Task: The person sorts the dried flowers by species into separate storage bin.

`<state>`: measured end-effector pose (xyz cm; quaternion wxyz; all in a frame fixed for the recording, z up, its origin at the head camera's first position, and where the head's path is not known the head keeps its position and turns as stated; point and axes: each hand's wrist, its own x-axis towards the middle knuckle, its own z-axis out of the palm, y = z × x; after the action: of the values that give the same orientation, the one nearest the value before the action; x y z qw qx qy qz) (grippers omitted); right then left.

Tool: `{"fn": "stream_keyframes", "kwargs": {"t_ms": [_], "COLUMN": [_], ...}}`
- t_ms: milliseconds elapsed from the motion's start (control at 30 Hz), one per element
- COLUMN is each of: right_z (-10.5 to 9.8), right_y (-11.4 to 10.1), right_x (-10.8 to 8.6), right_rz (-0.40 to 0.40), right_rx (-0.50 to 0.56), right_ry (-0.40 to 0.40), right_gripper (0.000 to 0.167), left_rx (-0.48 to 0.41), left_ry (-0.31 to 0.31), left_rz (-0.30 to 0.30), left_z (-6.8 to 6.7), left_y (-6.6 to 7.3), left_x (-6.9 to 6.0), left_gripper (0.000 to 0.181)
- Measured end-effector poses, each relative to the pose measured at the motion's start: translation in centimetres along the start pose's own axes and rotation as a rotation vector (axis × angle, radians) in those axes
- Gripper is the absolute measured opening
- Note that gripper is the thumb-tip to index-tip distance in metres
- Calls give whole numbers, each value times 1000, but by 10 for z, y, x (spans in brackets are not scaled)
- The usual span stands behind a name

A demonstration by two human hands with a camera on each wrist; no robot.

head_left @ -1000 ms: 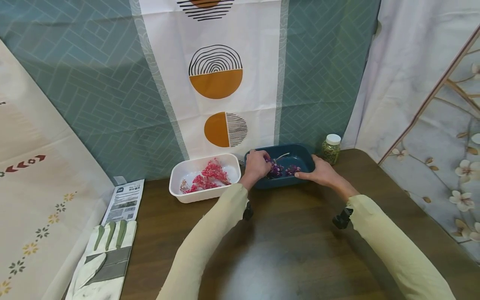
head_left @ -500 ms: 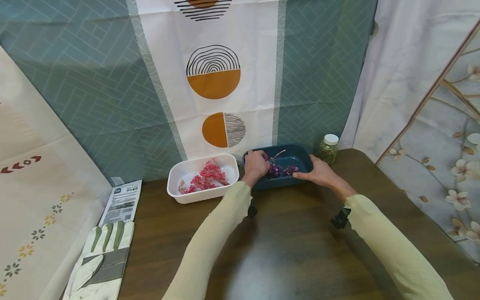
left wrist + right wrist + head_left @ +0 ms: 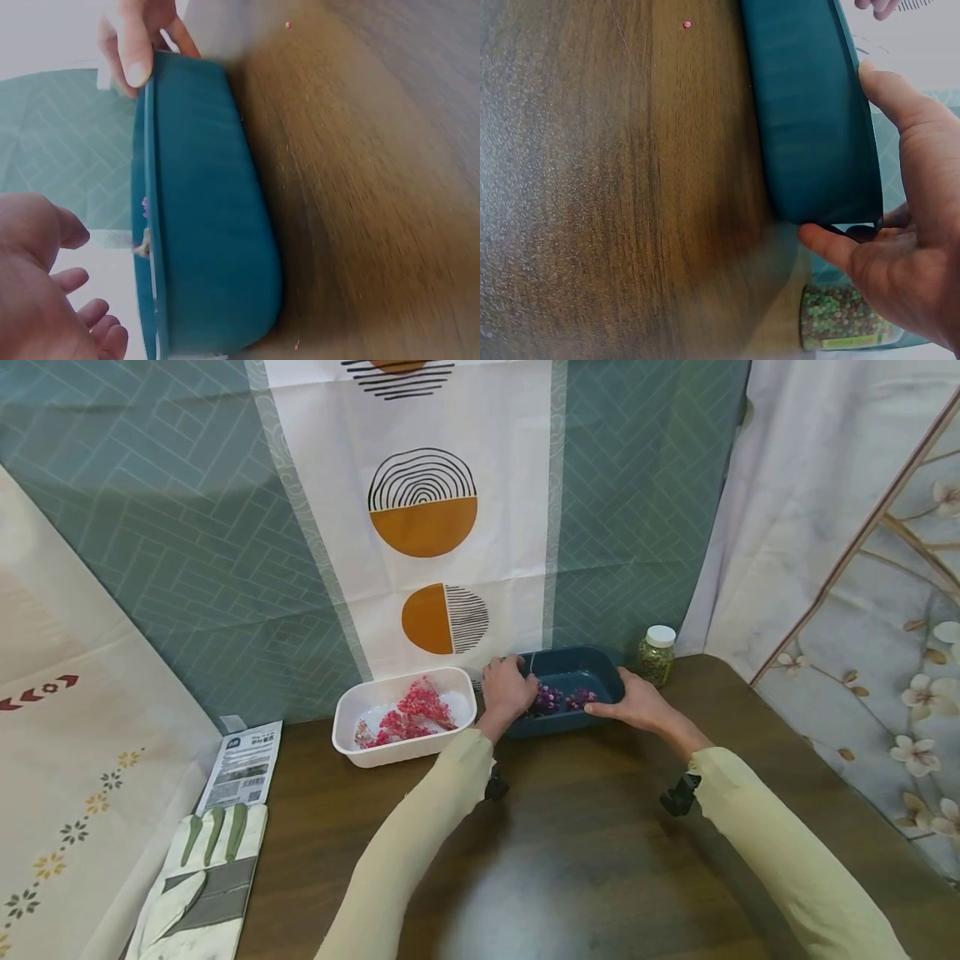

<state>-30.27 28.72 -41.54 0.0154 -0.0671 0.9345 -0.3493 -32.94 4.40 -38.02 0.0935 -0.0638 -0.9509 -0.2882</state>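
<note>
A dark teal tray (image 3: 573, 722) stands on the table with purple dried flowers (image 3: 581, 698) in it. My right hand (image 3: 637, 702) grips its right end; in the right wrist view the thumb (image 3: 892, 94) lies on the rim and fingers reach around the end. Over the tray's left end is my left hand (image 3: 508, 693), its fingers loosely bent. The left wrist view shows that left hand (image 3: 37, 285) apart from the tray wall (image 3: 210, 202), with nothing visible in it. A pale stem pokes up close to its fingers. The tray's left inside is partly hidden by this hand.
Left of the teal tray stands a white tray (image 3: 348, 739) with pink dried flowers (image 3: 408, 714). A white-capped jar (image 3: 656, 656) of green bits stands at the right. Work gloves (image 3: 210, 885) and a printed sheet (image 3: 242, 767) lie at the left. Curtains hang behind.
My left hand has shifted slightly up and left, and its fingers have lifted. The pale stem, which slanted right, now stands more upright near the hand. My right hand keeps its hold.
</note>
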Motion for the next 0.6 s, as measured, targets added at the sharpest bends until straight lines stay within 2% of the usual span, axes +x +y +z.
{"fn": "stream_keyframes", "kwargs": {"t_ms": [133,300,467,600], "right_z": [-1,-5,-12,-21], "right_y": [-1,0,3,5], "right_x": [0,-2,-3,-9], "right_rz": [14,43,64,61], "right_rx": [-17,-51,-77,-100], "right_ry": [-8,-31,-48,-8], "right_gripper": [111,117,120,119], "left_rx": [-26,-97,-125,-103], "left_ry": [15,55,64,93], "left_rz": [78,175,195,212], "left_z": [-12,-31,-52,-68], "left_y": [-9,-24,-47,-70], "left_x": [-11,-33,-51,-63], "left_gripper": [37,39,44,45]}}
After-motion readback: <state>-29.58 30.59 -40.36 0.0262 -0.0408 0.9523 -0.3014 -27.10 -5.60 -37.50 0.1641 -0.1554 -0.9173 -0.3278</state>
